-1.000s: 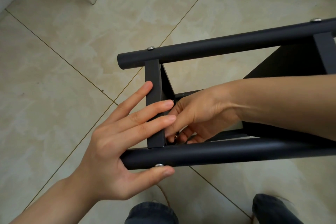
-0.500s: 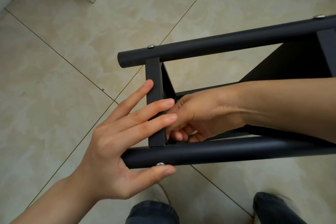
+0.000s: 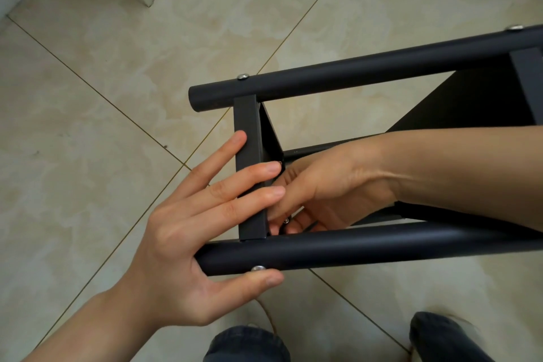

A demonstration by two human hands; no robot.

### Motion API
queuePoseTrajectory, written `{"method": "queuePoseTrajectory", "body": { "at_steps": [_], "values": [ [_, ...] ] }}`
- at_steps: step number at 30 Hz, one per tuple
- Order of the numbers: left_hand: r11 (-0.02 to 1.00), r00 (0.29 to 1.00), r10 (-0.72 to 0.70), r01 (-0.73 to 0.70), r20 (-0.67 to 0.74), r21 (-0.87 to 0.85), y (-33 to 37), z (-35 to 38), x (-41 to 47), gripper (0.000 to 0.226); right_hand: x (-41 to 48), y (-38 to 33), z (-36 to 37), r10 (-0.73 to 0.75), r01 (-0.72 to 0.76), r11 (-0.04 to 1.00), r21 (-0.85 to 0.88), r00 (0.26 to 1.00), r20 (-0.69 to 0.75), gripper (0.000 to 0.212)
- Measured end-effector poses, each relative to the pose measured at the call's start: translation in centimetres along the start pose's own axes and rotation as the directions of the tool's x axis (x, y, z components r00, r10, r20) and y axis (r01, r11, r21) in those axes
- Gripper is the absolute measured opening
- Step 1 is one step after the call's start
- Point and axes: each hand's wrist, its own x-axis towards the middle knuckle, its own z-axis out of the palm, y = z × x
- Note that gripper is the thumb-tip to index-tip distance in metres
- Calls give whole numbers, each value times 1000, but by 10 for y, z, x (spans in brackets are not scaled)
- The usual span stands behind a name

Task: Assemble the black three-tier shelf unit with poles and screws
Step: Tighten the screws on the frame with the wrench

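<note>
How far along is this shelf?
Partly done. Screw heads already sit in the far pole and near pole, which flank the end shelf. In hand: the left hand presses that shelf while the right hand pinches a small silver part inside the near corner. Left: fixing that, then standing the unit up; other tiers are mostly out of view.

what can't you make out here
Head view.
What the right hand holds: its fingertips are behind the shelf edge and fingers of the left hand.
The small metal bit by those fingertips: too small to name.
Right ends of the near pole and far pole: cut off by the frame.
</note>
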Motion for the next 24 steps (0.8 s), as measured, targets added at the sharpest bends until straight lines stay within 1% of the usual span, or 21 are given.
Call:
{"method": "queuePoseTrajectory", "body": {
  "at_steps": [3, 6, 10, 13, 16, 19, 24],
  "values": [
    [1000, 1000, 4, -4, 1, -1, 0, 0, 0, 55, -5, -1, -2, -29, 28, 999, -38, 999, -23, 19],
    [1000, 1000, 2, -2, -2, -6, 0, 1, 0, 56, -6, 1, -2, -59, 55, 996, -70, 997, -54, 22],
    [1000, 1000, -1, 1, 1, -14, 1, 1, 0, 56, -4, -1, -1, -59, 53, 993, -101, 997, -58, 23],
    [1000, 1000, -1, 0, -3, -20, 1, 1, 1, 54, -3, -3, 0, -49, 44, 996, -81, 997, -59, 26],
    [1000, 1000, -2, 2, -11, -27, 1, 2, 0, 54, -2, -3, 1, -37, 34, 999, -40, 997, -73, 21],
    [1000, 1000, 0, -1, -13, -29, 1, 2, 0, 54, -1, -4, 3, -18, 18, 1000, 3, 996, -92, 21],
    [1000, 1000, 4, -5, -12, -25, 0, 2, 1, 54, 1, -2, 7, -30, 26, 999, -34, 993, -118, 18]
  ]
}}
